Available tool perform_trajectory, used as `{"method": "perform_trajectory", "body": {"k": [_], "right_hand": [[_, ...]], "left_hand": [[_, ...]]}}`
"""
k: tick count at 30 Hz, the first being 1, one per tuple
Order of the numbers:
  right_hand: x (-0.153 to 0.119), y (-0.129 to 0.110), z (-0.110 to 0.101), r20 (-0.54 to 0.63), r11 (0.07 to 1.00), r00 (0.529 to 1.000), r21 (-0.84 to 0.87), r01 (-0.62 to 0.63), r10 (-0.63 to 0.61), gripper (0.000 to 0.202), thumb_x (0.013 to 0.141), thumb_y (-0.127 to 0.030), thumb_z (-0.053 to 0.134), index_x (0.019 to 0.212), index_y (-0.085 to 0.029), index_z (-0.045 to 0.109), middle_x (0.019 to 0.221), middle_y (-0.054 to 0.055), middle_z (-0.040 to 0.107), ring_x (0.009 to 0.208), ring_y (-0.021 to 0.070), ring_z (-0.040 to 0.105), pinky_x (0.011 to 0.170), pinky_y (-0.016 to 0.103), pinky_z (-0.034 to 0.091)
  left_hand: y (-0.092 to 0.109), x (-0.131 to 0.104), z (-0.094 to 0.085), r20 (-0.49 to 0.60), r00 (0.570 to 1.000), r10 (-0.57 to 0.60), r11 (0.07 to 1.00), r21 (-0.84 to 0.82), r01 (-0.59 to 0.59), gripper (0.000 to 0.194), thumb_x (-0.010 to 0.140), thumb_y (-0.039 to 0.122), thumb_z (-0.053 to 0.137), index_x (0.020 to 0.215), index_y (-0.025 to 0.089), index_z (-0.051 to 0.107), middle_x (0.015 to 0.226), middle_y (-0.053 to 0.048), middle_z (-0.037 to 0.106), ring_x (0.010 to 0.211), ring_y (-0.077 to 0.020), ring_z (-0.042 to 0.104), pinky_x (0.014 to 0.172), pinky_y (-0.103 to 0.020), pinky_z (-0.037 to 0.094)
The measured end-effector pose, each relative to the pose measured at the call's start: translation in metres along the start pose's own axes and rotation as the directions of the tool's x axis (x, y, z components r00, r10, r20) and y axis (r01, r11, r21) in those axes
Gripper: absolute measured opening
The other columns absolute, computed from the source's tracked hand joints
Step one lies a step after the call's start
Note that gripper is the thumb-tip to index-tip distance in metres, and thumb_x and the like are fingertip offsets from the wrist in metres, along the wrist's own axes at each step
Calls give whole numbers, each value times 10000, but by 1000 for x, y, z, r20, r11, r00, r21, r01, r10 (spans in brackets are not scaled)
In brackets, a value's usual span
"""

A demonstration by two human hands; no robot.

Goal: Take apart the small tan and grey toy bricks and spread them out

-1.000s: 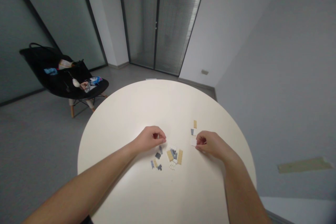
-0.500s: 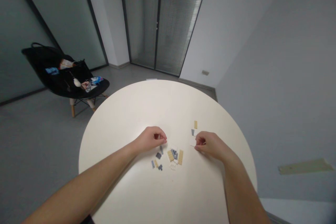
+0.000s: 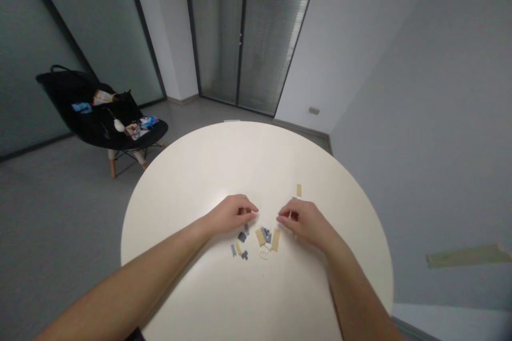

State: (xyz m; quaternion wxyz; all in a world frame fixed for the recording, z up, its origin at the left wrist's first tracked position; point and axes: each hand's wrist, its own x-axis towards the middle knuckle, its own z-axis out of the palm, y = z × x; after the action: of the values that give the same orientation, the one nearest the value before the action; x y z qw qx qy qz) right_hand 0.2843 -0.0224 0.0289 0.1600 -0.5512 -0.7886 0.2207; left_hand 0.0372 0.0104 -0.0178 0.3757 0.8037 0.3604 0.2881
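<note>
Small toy building bricks lie in a loose pile on the white round table (image 3: 248,165). In the pile are a tan plate (image 3: 276,240), a second tan plate (image 3: 260,237), a dark grey piece (image 3: 242,236) and clear or white bits (image 3: 263,253). My left hand (image 3: 235,213) hovers at the pile's upper left, thumb and index finger pinched close; anything between them is too small to make out. My right hand (image 3: 302,219) is at the upper right of the pile, fingers curled, thumb and index slightly apart. It partly covers a grey piece (image 3: 294,198).
A separate tan brick (image 3: 299,189) lies beyond my right hand. Left of the table stands a black chair (image 3: 108,112) with a bag and packets on it. A wall (image 3: 420,133) rises on the right, and glass doors (image 3: 240,37) are at the back.
My right hand has moved left from the white piece beside the grey one toward the pile, now covering that spot. My left hand has shifted slightly right.
</note>
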Motion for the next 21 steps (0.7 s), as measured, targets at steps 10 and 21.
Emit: {"method": "perform_trajectory", "body": {"k": [10,21], "right_hand": [[5,-18,28,122,993,991,-103,61,-49,111,786,-283,645,798,-201,719,754,29,638,706,144,550,652,249,357],[6,-26,38,84,999,996,38,22,-25,75,750,-207,665,824,-201,659,834,19,652,768,142,568,697,240,390]], "left_hand": [[8,2,-4,128,992,9,995,94,-22,211,792,177,607,947,197,749,836,-35,628,671,-111,572,621,-220,440],[10,1,-5,166,984,70,987,133,-93,180,811,226,631,939,231,758,802,-17,621,715,-122,567,661,-210,415]]}}
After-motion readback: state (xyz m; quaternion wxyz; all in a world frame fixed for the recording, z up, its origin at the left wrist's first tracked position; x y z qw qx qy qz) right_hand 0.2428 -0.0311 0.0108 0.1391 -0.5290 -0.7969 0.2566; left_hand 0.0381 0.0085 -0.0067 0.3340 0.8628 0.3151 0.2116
